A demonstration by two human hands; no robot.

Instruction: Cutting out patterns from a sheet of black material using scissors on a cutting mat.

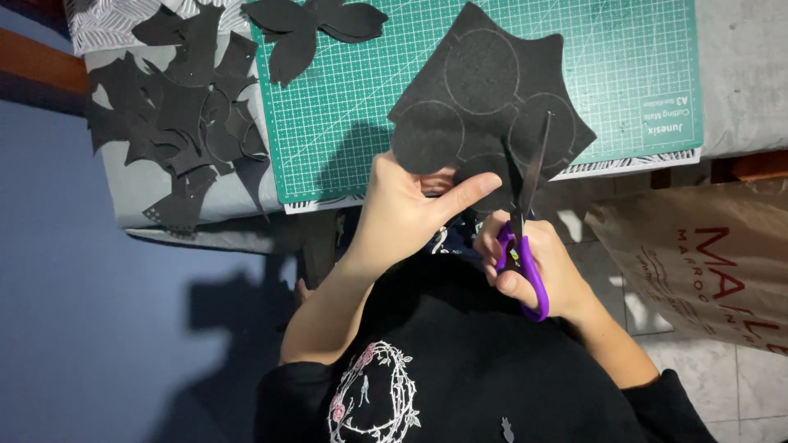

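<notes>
My left hand (406,205) grips the near edge of a black felt sheet (484,90) marked with several pale traced circles, thumb stretched across its lower rim. My right hand (525,262) holds purple-handled scissors (525,205), fingers through the loops. The dark blades point away from me and cut into the felt beside a traced circle at its right side. The sheet hangs over the front edge of a green cutting mat (632,74).
A pile of black felt scraps (180,107) lies left of the mat on a grey surface, with more cut pieces (316,25) at the mat's far left corner. A brown paper bag (706,262) sits on the tiled floor at right.
</notes>
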